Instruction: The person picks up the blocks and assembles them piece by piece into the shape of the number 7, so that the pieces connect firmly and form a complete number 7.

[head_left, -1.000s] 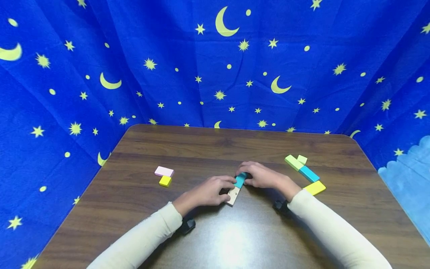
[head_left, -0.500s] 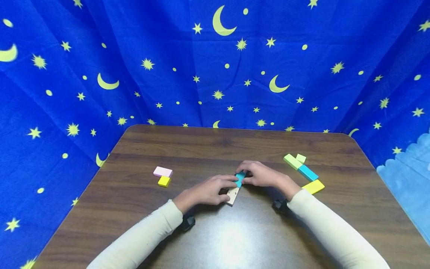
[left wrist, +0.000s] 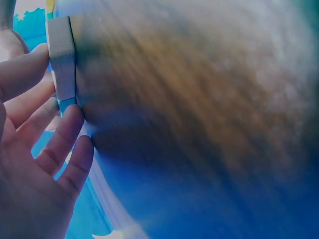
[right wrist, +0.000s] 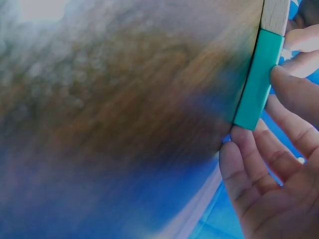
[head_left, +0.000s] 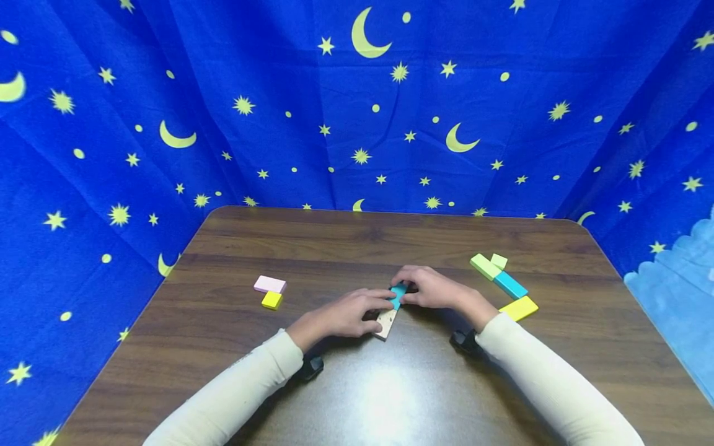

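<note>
Blue block (head_left: 398, 295) lies on the table (head_left: 334, 241) in the head view, long axis running away from the person, end to end with the wooden block (head_left: 387, 321); the nearer right hand (head_left: 432, 289) pinches it, the left hand (head_left: 351, 314) is spread alongside, and since the earlier frame only the framing has shifted slightly. Left wrist view: thumb against the wooden block. Right wrist view: fingertips at the blue block's far end.

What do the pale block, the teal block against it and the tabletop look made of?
Pale block: likely bare wood, matte; grain streaks show.
Teal block: perhaps painted wood; smooth, even colour, but no core shows, so plastic possible.
Tabletop: brown wood grain, glossy glare; varnished wood or laminate, can't tell.
</note>
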Action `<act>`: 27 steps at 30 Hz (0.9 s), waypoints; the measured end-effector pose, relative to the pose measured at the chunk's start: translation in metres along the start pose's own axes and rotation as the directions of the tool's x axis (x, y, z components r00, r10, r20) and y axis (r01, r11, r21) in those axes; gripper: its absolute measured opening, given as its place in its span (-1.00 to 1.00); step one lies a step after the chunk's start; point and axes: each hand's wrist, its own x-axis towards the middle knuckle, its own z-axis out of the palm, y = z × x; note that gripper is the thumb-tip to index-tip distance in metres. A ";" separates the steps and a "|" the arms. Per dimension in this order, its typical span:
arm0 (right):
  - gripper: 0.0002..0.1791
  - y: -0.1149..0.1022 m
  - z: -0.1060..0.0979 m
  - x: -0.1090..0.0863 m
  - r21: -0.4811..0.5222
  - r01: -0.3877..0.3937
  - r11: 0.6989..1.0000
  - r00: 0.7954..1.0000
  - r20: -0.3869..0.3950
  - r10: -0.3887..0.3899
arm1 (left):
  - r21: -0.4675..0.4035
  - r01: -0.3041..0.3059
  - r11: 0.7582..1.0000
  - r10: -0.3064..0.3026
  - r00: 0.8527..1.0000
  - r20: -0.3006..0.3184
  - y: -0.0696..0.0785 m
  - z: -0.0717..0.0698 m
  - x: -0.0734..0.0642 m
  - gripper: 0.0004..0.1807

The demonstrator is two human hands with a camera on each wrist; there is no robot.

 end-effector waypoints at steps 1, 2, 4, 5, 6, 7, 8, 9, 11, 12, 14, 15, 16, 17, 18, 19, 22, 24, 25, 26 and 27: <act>-0.74 0.000 0.000 0.000 0.002 0.000 1.000 1.000 0.000 0.000 | -0.003 0.001 1.000 -0.001 1.000 0.002 0.000 0.000 0.000 -0.41; -0.74 0.001 0.000 0.000 0.004 -0.001 1.000 1.000 -0.001 0.001 | -0.006 0.000 1.000 0.000 1.000 0.004 0.000 0.000 0.000 -0.41; -0.75 0.001 0.001 0.000 0.008 -0.002 1.000 1.000 0.000 0.002 | -0.009 0.000 1.000 0.000 1.000 0.011 -0.001 0.000 0.000 -0.40; -0.75 0.001 0.001 0.000 0.012 -0.002 1.000 1.000 0.001 0.002 | -0.007 0.000 1.000 0.000 1.000 0.015 -0.001 0.001 0.000 -0.39; -0.75 0.001 0.001 0.000 0.013 -0.003 1.000 1.000 0.002 0.003 | -0.006 -0.003 1.000 0.003 1.000 0.018 0.000 0.001 -0.001 -0.38; -0.75 0.001 0.001 0.000 0.015 -0.002 1.000 1.000 0.003 0.002 | -0.004 -0.006 1.000 0.006 1.000 0.021 -0.001 0.001 -0.001 -0.37; -0.75 0.001 0.002 0.000 0.017 -0.002 1.000 1.000 0.004 0.002 | -0.002 -0.010 1.000 0.010 1.000 0.024 -0.001 0.001 -0.001 -0.37; -0.75 0.001 0.002 0.000 0.018 -0.001 1.000 1.000 0.005 0.000 | 0.000 -0.011 1.000 0.011 1.000 0.025 -0.001 0.001 -0.001 -0.36; -0.75 0.001 0.002 0.000 0.022 0.002 1.000 1.000 0.006 -0.002 | -0.004 -0.011 1.000 0.011 1.000 0.026 0.000 0.001 -0.001 -0.34; -0.75 0.001 0.002 0.000 0.023 0.004 1.000 1.000 0.005 -0.004 | -0.010 -0.011 1.000 0.011 1.000 0.026 0.000 0.001 -0.001 -0.34; -0.75 0.001 0.002 0.000 0.026 0.007 1.000 1.000 0.004 -0.007 | -0.014 -0.013 1.000 0.013 1.000 0.017 0.001 0.001 -0.001 -0.33; -0.75 0.000 0.001 0.000 0.027 0.008 1.000 1.000 0.003 -0.009 | -0.015 -0.015 1.000 0.015 1.000 0.011 0.001 0.000 -0.001 -0.33; -0.76 0.000 0.001 0.000 0.027 0.010 1.000 1.000 0.002 -0.010 | -0.012 -0.019 1.000 0.019 1.000 0.007 0.001 0.000 -0.001 -0.33; -0.76 0.000 0.001 0.000 0.026 0.011 1.000 1.000 0.000 -0.011 | -0.011 -0.021 1.000 0.021 1.000 0.004 0.002 0.000 -0.001 -0.33; -0.76 0.000 0.001 0.000 0.026 0.012 1.000 1.000 0.000 -0.012 | -0.010 -0.021 1.000 0.021 1.000 0.001 0.002 -0.001 -0.001 -0.33; -0.76 0.000 0.000 0.000 0.025 0.013 1.000 1.000 -0.001 -0.013 | -0.009 -0.022 1.000 0.022 1.000 -0.001 0.002 -0.001 -0.001 -0.33; -0.76 -0.001 0.000 -0.001 0.024 0.017 1.000 1.000 -0.004 -0.017 | -0.018 -0.021 1.000 0.021 1.000 -0.002 0.001 -0.003 0.000 -0.34; -0.77 0.000 0.000 -0.001 0.022 0.024 0.999 1.000 -0.007 -0.024 | -0.031 -0.027 0.999 0.026 1.000 -0.006 0.000 -0.003 0.000 -0.34; -0.77 -0.001 0.000 -0.001 0.020 0.026 0.999 1.000 -0.008 -0.026 | -0.037 -0.028 0.999 0.028 1.000 -0.005 0.000 -0.004 0.000 -0.34; -0.78 -0.001 0.000 -0.001 0.019 0.027 0.999 1.000 -0.007 -0.026 | -0.041 -0.032 0.999 0.032 0.999 -0.007 -0.001 -0.004 0.000 -0.35; -0.78 -0.001 -0.001 -0.001 0.017 0.026 1.000 1.000 -0.006 -0.026 | -0.045 -0.032 0.998 0.032 0.999 -0.005 -0.001 -0.004 0.000 -0.35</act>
